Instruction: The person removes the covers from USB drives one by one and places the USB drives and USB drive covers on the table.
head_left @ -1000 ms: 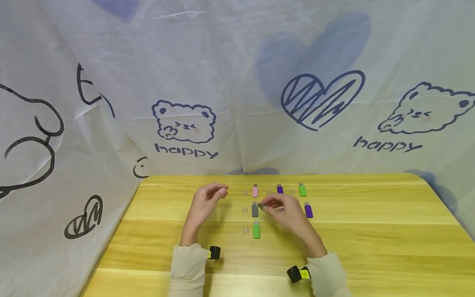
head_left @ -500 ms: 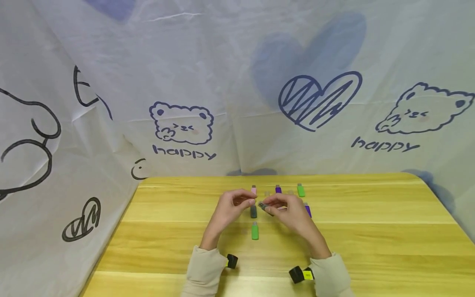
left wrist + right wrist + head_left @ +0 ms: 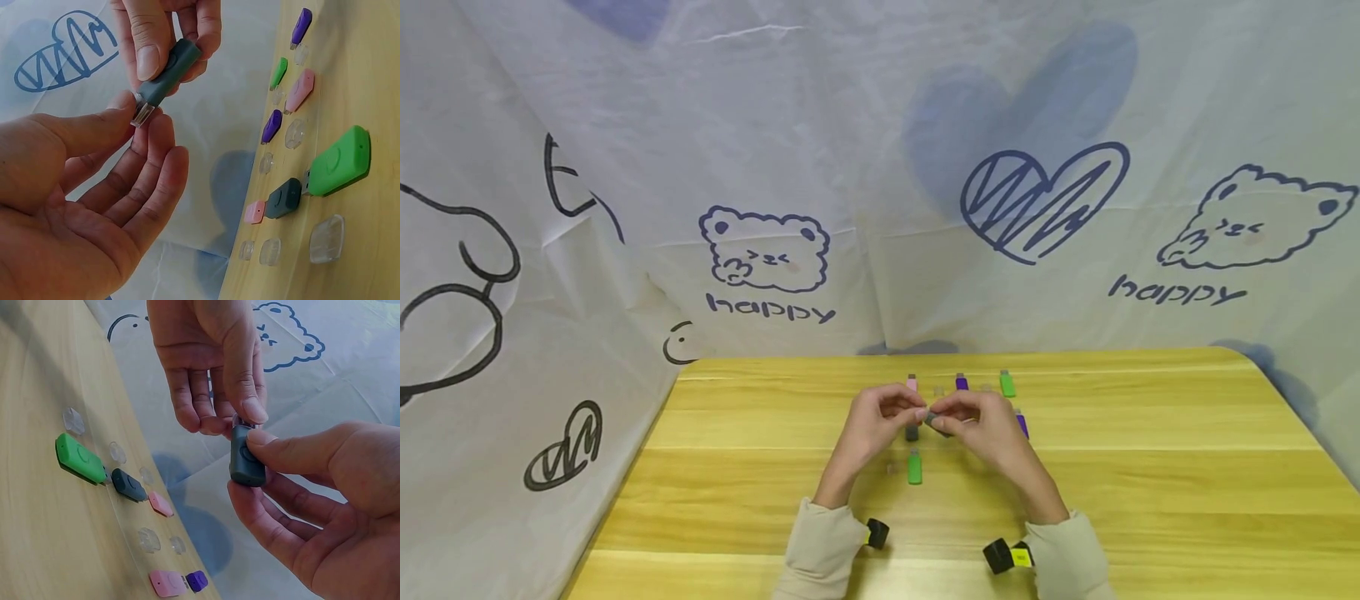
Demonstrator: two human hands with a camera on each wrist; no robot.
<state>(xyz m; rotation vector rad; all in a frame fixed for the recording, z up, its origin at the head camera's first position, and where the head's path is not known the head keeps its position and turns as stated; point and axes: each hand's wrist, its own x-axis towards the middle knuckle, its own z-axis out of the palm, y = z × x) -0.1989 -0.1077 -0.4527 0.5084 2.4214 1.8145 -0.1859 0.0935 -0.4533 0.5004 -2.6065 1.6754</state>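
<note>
My right hand (image 3: 946, 418) grips a grey USB drive (image 3: 936, 419) above the table, thumb on its flat face (image 3: 245, 456). My left hand (image 3: 916, 410) pinches a small clear cap (image 3: 142, 113) between thumb and forefinger, right at the drive's metal plug. In the left wrist view the grey drive (image 3: 172, 67) points down at the left hand (image 3: 134, 119). In the right wrist view the left fingers (image 3: 240, 412) cover the plug end. Both hands meet over the rows of drives.
On the wooden table (image 3: 1150, 467) lie a green drive (image 3: 914, 467), a dark grey drive (image 3: 912, 432), a pink one (image 3: 912, 382), two purple ones (image 3: 962, 382) and another green (image 3: 1007, 383). Clear caps (image 3: 327, 238) sit beside them. Printed cloth (image 3: 775, 258) walls the back and left.
My left hand has moved right from the open table to meet the right hand, bringing its pinched fingertips to the grey drive's plug. The right hand has hardly moved.
</note>
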